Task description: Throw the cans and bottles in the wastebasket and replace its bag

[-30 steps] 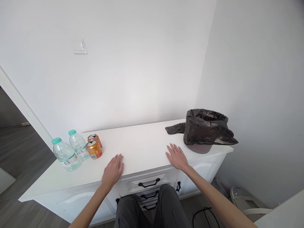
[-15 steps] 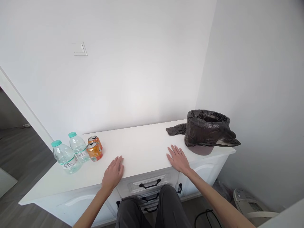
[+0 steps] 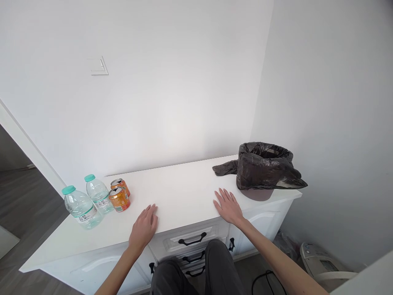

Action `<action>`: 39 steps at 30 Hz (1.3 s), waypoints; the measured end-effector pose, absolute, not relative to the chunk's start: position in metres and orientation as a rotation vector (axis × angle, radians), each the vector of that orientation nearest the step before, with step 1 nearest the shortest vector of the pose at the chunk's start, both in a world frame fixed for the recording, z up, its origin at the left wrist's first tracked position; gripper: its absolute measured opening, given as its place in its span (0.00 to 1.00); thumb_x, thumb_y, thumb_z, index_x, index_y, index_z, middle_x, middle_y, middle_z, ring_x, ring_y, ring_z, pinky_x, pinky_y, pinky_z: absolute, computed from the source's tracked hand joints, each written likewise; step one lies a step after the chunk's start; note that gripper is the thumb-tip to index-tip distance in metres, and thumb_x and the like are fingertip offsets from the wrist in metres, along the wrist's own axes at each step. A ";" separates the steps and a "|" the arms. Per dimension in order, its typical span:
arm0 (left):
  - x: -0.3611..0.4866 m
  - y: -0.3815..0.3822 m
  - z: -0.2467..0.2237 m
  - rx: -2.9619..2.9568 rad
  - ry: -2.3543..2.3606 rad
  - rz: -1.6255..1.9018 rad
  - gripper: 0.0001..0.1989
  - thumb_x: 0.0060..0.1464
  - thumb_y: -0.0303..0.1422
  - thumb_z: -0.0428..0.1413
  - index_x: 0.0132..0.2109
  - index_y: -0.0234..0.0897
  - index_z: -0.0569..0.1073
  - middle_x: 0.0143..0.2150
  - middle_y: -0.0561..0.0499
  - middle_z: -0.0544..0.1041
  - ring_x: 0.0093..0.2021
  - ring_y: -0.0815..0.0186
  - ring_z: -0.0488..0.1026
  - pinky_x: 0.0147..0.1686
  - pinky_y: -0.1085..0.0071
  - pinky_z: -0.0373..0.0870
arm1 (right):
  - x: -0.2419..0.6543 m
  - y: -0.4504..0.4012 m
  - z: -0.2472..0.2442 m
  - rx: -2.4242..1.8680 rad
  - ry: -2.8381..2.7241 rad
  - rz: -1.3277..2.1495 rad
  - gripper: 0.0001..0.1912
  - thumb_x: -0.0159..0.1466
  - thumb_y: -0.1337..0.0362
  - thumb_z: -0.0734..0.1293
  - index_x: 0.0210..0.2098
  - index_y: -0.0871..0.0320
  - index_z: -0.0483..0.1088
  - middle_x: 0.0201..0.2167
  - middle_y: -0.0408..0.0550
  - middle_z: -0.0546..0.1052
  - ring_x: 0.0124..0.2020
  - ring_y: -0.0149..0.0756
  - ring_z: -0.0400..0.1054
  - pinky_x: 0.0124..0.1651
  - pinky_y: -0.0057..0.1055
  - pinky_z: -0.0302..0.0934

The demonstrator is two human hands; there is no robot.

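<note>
My left hand [image 3: 143, 226] rests on the front edge of the white cabinet top [image 3: 181, 186], holding nothing, its fingers extended. To its left stand two orange cans [image 3: 119, 199] with opened tops, one behind the other. Beside them are two clear plastic bottles with green caps, one nearer [image 3: 82, 208] and one farther back [image 3: 100, 194]. My right hand [image 3: 227, 206] lies flat near the front edge with fingers spread and nothing in it. Just right of it is a bin lined with a black plastic bag [image 3: 264, 168], its mouth open upward.
A white wall with a switch [image 3: 100, 66] rises behind the cabinet, and another wall is at the right. Dark drawer handles [image 3: 193, 239] face my knees. On the floor at the lower right are a beige device [image 3: 319, 260] and a black cable.
The view has shifted slightly, so the cabinet and its objects appear a little farther left. Both hands keep their places on the cabinet top.
</note>
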State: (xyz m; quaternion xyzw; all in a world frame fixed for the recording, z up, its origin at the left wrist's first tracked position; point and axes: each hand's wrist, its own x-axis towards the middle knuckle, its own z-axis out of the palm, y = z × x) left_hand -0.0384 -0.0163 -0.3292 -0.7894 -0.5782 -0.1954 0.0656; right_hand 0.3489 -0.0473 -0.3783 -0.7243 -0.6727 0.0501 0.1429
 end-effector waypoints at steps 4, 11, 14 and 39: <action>-0.039 -0.015 -0.330 -2.375 -1.759 -0.600 0.22 0.65 0.32 0.44 0.60 0.39 0.73 0.66 0.46 0.74 0.68 0.57 0.68 0.66 0.56 0.67 | 0.350 -0.047 -0.380 -2.087 -1.946 0.146 0.38 0.74 0.43 0.42 0.76 0.55 0.49 0.78 0.45 0.44 0.78 0.41 0.33 0.76 0.44 0.24; -0.040 -0.015 -0.331 -2.371 -1.768 -0.610 0.22 0.65 0.33 0.44 0.60 0.38 0.74 0.66 0.46 0.74 0.68 0.56 0.68 0.66 0.56 0.66 | 0.350 -0.045 -0.383 -2.098 -1.953 0.119 0.37 0.75 0.44 0.43 0.76 0.55 0.49 0.78 0.46 0.45 0.78 0.41 0.33 0.76 0.44 0.25; -0.040 -0.014 -0.332 -2.372 -1.767 -0.607 0.22 0.65 0.32 0.44 0.60 0.38 0.74 0.66 0.46 0.74 0.68 0.56 0.68 0.66 0.56 0.66 | 0.351 -0.046 -0.383 -2.092 -1.967 0.125 0.37 0.75 0.44 0.43 0.76 0.55 0.49 0.78 0.46 0.44 0.78 0.41 0.33 0.76 0.45 0.26; -0.044 -0.015 -0.337 -2.401 -1.764 -0.642 0.22 0.65 0.33 0.44 0.61 0.39 0.74 0.67 0.46 0.73 0.68 0.55 0.68 0.66 0.54 0.66 | 0.365 -0.062 -0.352 -1.894 -2.059 0.069 0.38 0.74 0.45 0.49 0.75 0.61 0.49 0.77 0.55 0.49 0.78 0.47 0.37 0.76 0.47 0.40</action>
